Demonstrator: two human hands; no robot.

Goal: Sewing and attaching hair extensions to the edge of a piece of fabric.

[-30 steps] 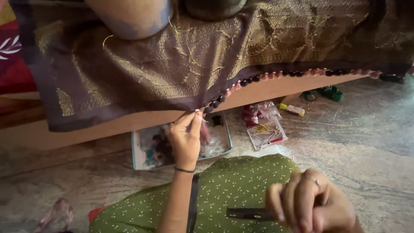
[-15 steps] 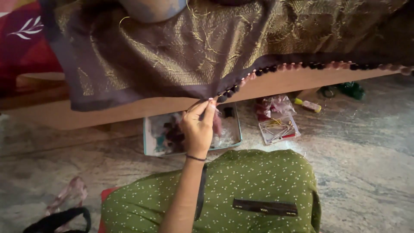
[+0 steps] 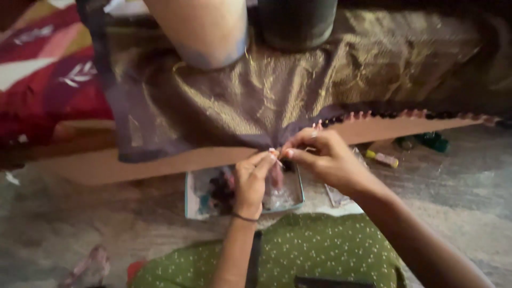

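Right hand (image 3: 325, 157) newly up beside left hand (image 3: 252, 178), both pinching the brown-gold cloth's (image 3: 256, 101) near beaded edge.

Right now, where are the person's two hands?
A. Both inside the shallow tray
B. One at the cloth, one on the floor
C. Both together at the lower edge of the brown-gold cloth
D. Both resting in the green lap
C: the left hand and right hand meet fingertip to fingertip at the beaded edge of the brown-gold cloth, above the shallow tray.
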